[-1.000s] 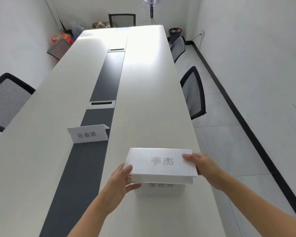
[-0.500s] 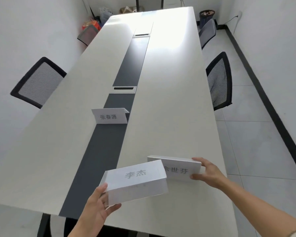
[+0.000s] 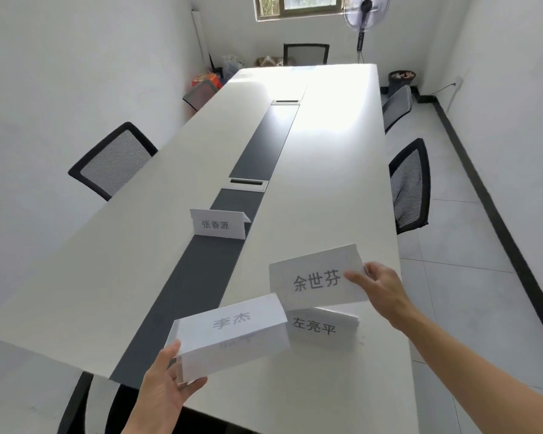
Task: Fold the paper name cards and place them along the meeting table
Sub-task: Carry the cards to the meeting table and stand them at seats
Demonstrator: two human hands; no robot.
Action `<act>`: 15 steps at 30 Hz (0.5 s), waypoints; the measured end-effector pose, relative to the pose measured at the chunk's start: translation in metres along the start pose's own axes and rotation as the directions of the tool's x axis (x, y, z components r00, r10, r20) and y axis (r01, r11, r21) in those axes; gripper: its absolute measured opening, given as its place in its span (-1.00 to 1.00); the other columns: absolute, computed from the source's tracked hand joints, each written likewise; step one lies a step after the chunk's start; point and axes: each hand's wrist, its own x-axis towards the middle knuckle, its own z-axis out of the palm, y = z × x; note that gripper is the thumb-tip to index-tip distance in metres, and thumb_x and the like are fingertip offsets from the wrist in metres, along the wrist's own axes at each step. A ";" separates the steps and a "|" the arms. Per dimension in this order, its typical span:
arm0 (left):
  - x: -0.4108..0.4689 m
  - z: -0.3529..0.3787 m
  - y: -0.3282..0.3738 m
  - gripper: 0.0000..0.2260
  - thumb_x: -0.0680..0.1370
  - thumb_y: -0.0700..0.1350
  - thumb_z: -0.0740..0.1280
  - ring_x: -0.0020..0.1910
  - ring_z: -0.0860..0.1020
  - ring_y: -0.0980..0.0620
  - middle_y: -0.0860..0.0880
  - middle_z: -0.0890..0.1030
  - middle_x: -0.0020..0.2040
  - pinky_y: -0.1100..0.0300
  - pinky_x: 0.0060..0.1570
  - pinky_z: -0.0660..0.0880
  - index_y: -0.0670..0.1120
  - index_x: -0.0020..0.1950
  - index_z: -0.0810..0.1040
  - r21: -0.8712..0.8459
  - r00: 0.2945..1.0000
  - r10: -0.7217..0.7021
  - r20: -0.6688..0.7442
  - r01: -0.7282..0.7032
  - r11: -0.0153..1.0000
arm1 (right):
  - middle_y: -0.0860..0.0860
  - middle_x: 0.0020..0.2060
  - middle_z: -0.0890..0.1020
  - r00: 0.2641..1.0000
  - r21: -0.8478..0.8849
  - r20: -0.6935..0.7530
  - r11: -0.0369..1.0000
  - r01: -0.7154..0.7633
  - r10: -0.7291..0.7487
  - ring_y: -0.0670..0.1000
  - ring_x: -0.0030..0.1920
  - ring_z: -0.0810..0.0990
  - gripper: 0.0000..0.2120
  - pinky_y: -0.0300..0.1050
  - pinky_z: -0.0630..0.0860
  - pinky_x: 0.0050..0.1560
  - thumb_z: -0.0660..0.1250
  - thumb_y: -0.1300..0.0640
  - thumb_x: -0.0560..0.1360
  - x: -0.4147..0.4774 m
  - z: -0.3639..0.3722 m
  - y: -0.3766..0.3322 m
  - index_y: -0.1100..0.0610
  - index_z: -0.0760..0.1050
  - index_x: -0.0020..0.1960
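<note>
余世芬 card (image 3: 317,278) now lifted in right grip (image 3: 381,289), baring 左亮平 card (image 3: 322,328), left grip (image 3: 166,375) pinching 李杰 card (image 3: 232,328)

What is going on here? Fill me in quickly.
A person is setting out folded paper name cards on a long white meeting table. The left hand holds one folded card by its lower corner, above the near end of the table. The right hand holds a second card up by its right edge. A third card stands on the table beneath that one, and a fourth already stands farther along, on the dark centre strip.
</note>
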 end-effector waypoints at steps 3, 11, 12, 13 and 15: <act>-0.014 -0.021 0.004 -0.76 0.56 0.03 0.21 0.05 0.51 -0.18 -0.19 0.57 0.04 -0.07 -0.03 0.48 -0.01 0.12 0.56 -0.062 0.996 0.080 -0.029 -0.082 0.995 | 0.12 -0.20 0.62 0.999 0.090 0.047 0.996 0.003 -0.008 0.06 -0.20 0.56 -0.66 -0.07 0.47 -0.18 0.39 0.00 0.47 -0.009 0.018 -0.031 0.31 0.50 -0.08; -0.082 -0.118 0.000 -0.73 0.58 0.07 0.15 0.00 0.53 -0.03 0.00 0.65 -0.06 -0.03 -0.09 0.47 0.05 0.17 0.55 -0.162 0.932 0.219 -0.288 -0.273 0.948 | 0.10 -0.06 0.65 0.962 0.101 0.271 0.993 -0.064 0.034 0.07 -0.10 0.63 -0.92 0.13 0.61 -0.08 0.28 0.09 0.55 -0.072 0.114 -0.062 0.10 0.48 -0.02; -0.093 -0.135 -0.004 -0.71 0.58 0.07 0.16 0.00 0.52 -0.03 -0.01 0.65 -0.06 -0.02 -0.12 0.48 0.03 0.21 0.54 -0.164 0.920 0.226 -0.320 -0.289 0.943 | 0.09 -0.08 0.65 0.954 0.085 0.297 0.994 -0.062 0.035 0.06 -0.11 0.62 -0.92 0.13 0.61 -0.07 0.27 0.09 0.55 -0.083 0.129 -0.063 0.09 0.48 -0.03; -0.106 -0.152 -0.008 -0.66 0.57 0.08 0.16 0.01 0.52 -0.04 -0.04 0.64 -0.02 0.01 -0.17 0.50 -0.01 0.26 0.52 -0.159 0.907 0.233 -0.350 -0.303 0.940 | 0.08 -0.09 0.65 0.946 0.061 0.322 0.996 -0.057 0.035 0.05 -0.12 0.62 -0.92 0.12 0.61 -0.08 0.27 0.09 0.55 -0.095 0.144 -0.064 0.09 0.49 -0.03; -0.135 -0.189 -0.018 -0.63 0.56 0.09 0.17 0.01 0.51 -0.05 -0.10 0.59 0.06 0.08 -0.27 0.53 -0.04 0.28 0.50 -0.146 0.873 0.238 -0.426 -0.326 0.934 | 0.08 -0.10 0.65 0.924 0.036 0.383 0.999 -0.037 0.021 0.04 -0.13 0.61 -0.89 0.11 0.61 -0.09 0.27 0.09 0.56 -0.124 0.176 -0.067 0.12 0.50 0.00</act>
